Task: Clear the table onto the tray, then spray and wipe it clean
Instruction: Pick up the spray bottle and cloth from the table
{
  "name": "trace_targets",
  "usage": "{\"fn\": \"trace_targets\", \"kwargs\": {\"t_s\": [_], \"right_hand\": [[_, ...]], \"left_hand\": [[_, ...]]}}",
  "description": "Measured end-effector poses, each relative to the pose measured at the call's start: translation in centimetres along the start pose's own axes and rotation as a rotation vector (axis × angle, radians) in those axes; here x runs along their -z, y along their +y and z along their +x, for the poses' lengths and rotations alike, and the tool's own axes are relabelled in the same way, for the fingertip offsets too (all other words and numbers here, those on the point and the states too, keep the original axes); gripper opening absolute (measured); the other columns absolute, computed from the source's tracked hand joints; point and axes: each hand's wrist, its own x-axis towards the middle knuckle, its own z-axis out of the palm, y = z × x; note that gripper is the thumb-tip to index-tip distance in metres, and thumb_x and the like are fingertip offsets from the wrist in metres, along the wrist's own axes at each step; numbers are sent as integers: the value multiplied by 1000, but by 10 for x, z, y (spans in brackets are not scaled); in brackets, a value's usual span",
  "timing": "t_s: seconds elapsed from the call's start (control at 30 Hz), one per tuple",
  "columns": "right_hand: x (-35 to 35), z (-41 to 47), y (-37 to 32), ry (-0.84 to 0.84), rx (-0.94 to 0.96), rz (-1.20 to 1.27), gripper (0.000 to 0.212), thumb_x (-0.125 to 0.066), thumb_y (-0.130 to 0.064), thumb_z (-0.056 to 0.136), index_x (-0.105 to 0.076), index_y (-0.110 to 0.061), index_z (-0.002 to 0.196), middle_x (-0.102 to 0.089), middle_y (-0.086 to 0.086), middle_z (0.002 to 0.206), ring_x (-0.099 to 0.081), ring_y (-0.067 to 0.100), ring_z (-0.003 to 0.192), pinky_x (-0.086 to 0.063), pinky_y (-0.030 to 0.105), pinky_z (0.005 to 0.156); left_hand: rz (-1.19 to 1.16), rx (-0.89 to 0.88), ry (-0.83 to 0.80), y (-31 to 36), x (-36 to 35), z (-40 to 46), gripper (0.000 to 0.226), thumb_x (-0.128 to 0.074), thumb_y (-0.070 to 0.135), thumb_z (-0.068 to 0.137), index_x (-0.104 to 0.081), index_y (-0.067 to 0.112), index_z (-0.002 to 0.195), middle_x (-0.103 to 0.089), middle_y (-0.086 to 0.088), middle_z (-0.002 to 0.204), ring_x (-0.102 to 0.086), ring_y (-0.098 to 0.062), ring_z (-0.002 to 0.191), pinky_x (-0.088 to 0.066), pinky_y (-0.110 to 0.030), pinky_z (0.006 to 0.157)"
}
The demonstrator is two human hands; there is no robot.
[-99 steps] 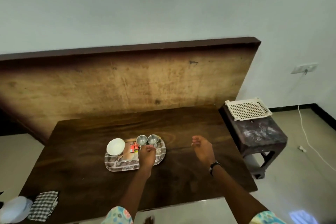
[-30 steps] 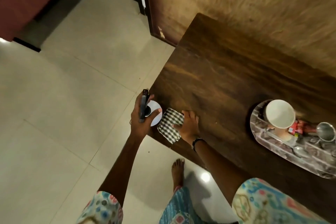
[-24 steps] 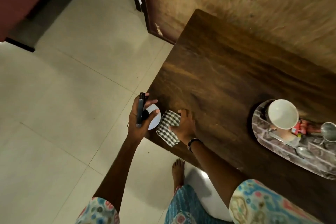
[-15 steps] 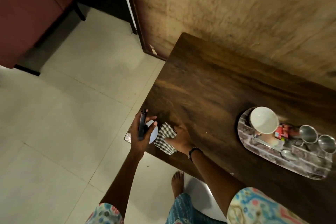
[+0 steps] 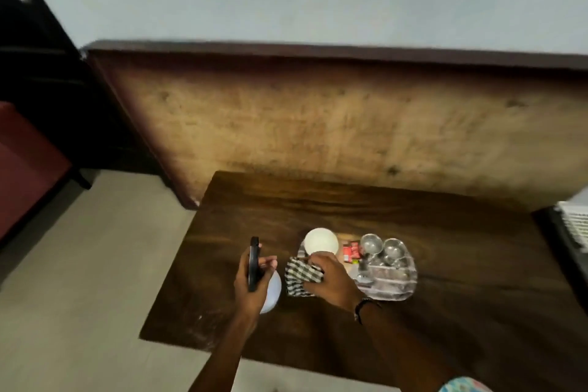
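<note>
My left hand (image 5: 253, 285) grips a white spray bottle (image 5: 271, 291) with a black trigger head (image 5: 253, 261), held above the dark wooden table (image 5: 445, 232). My right hand (image 5: 331, 277) holds a black-and-white checked cloth (image 5: 299, 275) just right of the bottle. Behind the cloth lies an oval patterned tray (image 5: 397, 283) carrying a white bowl (image 5: 320, 240), two steel cups (image 5: 370, 243), red packets (image 5: 351, 251) and a spoon (image 5: 362, 275). My right hand covers the tray's left end.
A wooden board (image 5: 318, 124) leans against the wall behind the table. A dark stool with a white perforated tray (image 5: 574, 223) stands at the right edge. Red and dark furniture (image 5: 25, 162) sits on the left, with tiled floor (image 5: 89, 264) between.
Both hands lifted the spray bottle and the cloth from the table's left front corner and carried them over to the tray. My view swung back up toward the table and the wall.
</note>
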Motion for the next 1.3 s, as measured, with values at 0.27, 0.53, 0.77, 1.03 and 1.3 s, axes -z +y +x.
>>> {"fn": "trace_targets", "kwargs": {"t_s": [0.27, 0.53, 0.77, 1.03, 1.3], "right_hand": [[185, -145, 79, 296, 10, 141, 26, -63, -29, 78, -50, -17, 97, -63, -7, 89, -60, 11, 82, -48, 35, 76], [308, -253, 171, 641, -141, 449, 26, -62, -21, 88, -48, -14, 109, -65, -5, 94, -63, 5, 83, -52, 22, 68], [379, -299, 253, 838, -313, 703, 32, -68, -16, 81, -55, -16, 110, -66, 0, 103, -63, 16, 94, -52, 38, 90], [467, -325, 380, 936, -476, 917, 11, -65, -11, 81, -70, -4, 88, -71, 14, 99, -65, 31, 94, -52, 47, 88], [556, -324, 478, 914, -550, 957, 30, -63, -14, 85, -62, 1, 112, -68, 12, 107, -63, 30, 102, -52, 46, 92]], "left_hand": [[-28, -80, -275, 92, -189, -92, 54, -73, 5, 77, -50, 4, 126, -70, 29, 83, -65, 8, 86, -48, -35, 90], [-59, -142, -501, 171, -362, -167, 39, -71, 5, 80, -56, 17, 114, -71, -15, 91, -67, -24, 95, -50, -43, 94], [-71, -36, -642, 193, -495, -217, 45, -73, 15, 79, -57, 15, 121, -67, -6, 81, -65, -25, 94, -48, -37, 88], [-19, 52, -704, 193, -641, -242, 54, -75, 22, 78, -53, 21, 127, -68, -9, 114, -60, -25, 111, -45, -31, 85], [53, 27, -632, 213, -757, -244, 56, -72, 24, 81, -49, 16, 131, -65, -7, 118, -58, -27, 114, -46, -33, 90]]}}
